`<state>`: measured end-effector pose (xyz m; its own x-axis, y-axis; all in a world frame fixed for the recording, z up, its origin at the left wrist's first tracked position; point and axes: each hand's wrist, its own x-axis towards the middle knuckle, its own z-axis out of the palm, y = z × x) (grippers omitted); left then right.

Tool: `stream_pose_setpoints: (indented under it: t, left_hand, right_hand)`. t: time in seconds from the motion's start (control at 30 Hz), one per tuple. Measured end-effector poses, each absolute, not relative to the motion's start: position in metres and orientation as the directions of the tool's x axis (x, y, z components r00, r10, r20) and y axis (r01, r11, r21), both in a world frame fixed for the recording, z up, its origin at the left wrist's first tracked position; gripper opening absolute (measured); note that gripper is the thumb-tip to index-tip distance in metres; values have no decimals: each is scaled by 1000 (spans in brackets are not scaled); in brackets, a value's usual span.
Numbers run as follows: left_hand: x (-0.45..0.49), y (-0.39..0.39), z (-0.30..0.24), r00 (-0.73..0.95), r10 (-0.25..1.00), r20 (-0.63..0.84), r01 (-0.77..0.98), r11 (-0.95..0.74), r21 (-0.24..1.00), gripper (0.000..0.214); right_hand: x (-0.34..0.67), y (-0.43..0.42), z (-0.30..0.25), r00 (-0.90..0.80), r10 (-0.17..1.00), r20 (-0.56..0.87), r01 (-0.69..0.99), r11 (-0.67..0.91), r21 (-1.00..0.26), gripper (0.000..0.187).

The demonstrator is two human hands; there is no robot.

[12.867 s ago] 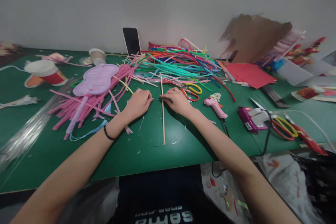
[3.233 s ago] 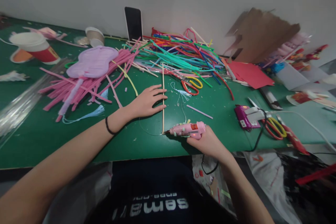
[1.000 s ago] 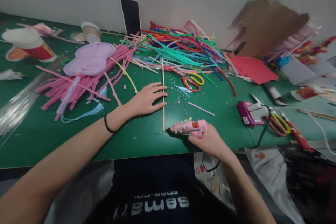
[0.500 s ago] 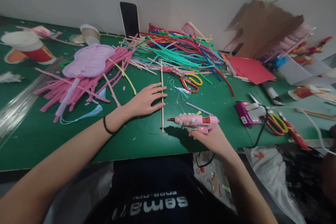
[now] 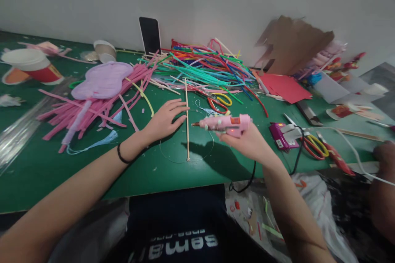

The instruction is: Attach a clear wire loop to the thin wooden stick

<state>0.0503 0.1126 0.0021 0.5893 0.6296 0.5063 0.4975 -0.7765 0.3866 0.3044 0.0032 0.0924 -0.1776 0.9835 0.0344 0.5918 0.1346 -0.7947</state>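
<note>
My left hand (image 5: 168, 120) lies flat on the table with its fingers stretched out. The fingertips rest at a thin wooden stick (image 5: 187, 131), which runs away from me. The stick's near end meets a thin wire ring (image 5: 211, 148) lying on the green surface; a small glossy spot shows where they join. My right hand (image 5: 242, 141) is wrapped round the handle of a pink hot glue gun (image 5: 226, 124). Its nozzle points left, close to the stick and above the table, and the gun casts a shadow below. A small light glows on its side.
Beyond my hands lie heaped coloured pipe cleaners (image 5: 200, 68), scissors (image 5: 220, 102) and a blue tassel (image 5: 208, 110). A purple fuzzy fan shape (image 5: 103, 80) rests on pink pipe cleaners at left. Paper cups (image 5: 33, 63), a propped phone (image 5: 150, 36), red sheets (image 5: 284, 86) and a purple box (image 5: 282, 135) surround these.
My right hand has lifted the glue gun away from the stick's near end, and more of the wire ring shows. My left hand stays at the stick. The view has tilted up slightly.
</note>
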Motion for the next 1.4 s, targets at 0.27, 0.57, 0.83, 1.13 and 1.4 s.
stream_pose_setpoints:
  t: [0.27, 0.57, 0.83, 1.13, 1.4]
  left_hand:
    - [38, 130, -6, 419, 761, 496, 659, -630, 410, 22]
    - [38, 135, -6, 439, 775, 455, 682, -617, 393, 18]
    - [36, 132, -5, 371, 823, 430, 703, -551, 449, 13]
    - [42, 126, 4, 367, 868, 333, 713, -493, 499, 12]
    - [43, 127, 3, 369, 864, 342, 725, -498, 477, 13]
  right_hand:
    - [302, 89, 91, -150, 974, 170, 739, 225, -636, 21]
    - [297, 106, 55, -167, 981, 99, 574, 178, -799, 27]
    - [297, 112, 44, -94, 994, 59, 495, 98, -863, 36]
    - [302, 122, 26, -83, 988, 131, 477, 155, -865, 24]
    - [286, 130, 12, -52, 944, 326, 611, 288, -738, 10]
